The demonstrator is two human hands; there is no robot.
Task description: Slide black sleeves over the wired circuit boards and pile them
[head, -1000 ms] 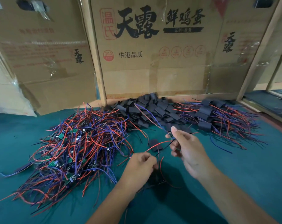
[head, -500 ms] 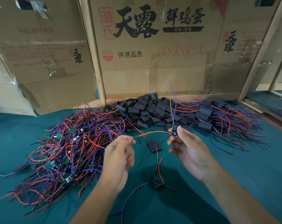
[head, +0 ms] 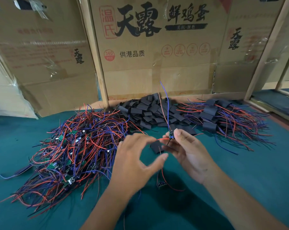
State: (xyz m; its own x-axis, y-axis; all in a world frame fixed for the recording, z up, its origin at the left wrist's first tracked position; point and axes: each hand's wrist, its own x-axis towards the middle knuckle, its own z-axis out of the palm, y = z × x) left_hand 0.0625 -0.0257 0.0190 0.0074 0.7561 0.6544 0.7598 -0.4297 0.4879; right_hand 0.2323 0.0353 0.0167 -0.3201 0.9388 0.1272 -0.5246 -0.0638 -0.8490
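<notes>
- Green board (head: pixel 171 134) with its wires sits pinched between my right hand's (head: pixel 189 151) thumb and fingertips, held above the teal table (head: pixel 256 171).
- My left hand (head: pixel 134 163) hovers beside it, fingers apart and curved, forefinger tip near the red wire (head: pixel 162 139); whether it touches, I cannot tell.
- I judge the wires should be gathered straight first, so the lone black sleeve (head: pixel 156 146) lying just under my hands threads on cleanly.
- Spare sleeves (head: pixel 150 110) lie heaped behind; finished ones (head: pixel 223 117) pile at right; bare boards (head: pixel 71 150) at left.
</notes>
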